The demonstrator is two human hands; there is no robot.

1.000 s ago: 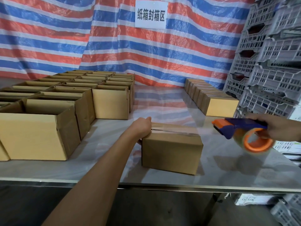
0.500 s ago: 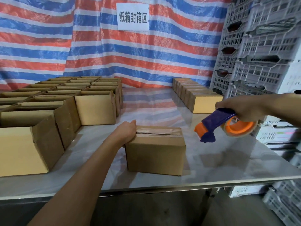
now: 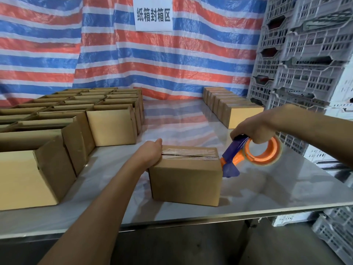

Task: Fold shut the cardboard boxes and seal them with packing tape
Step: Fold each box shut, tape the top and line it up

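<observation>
Brown cardboard box (image 3: 185,180) is sitting near the front edge of the shiny table (image 3: 267,190), flaps folded down, with a strip of clear tape (image 3: 189,154) lying along its top seam. On its left end the left hand (image 3: 150,153) is clamping down, fingers curling over the top edge. Over on the other side the right hand (image 3: 256,129) is gripping the tape dispenser (image 3: 254,152), orange with a purple head, and that head is touching the box's upper right corner and pointing down its right side. Out to the left, open boxes (image 3: 112,127) are standing in rows with flaps up. At the far right of the table, closed boxes (image 3: 242,115) are lining up in a row toward the back. Behind it all a red, white and blue striped tarp (image 3: 172,64) is hanging with a white sign (image 3: 153,14) on it, and grey plastic crates (image 3: 305,54) are towering on the right
</observation>
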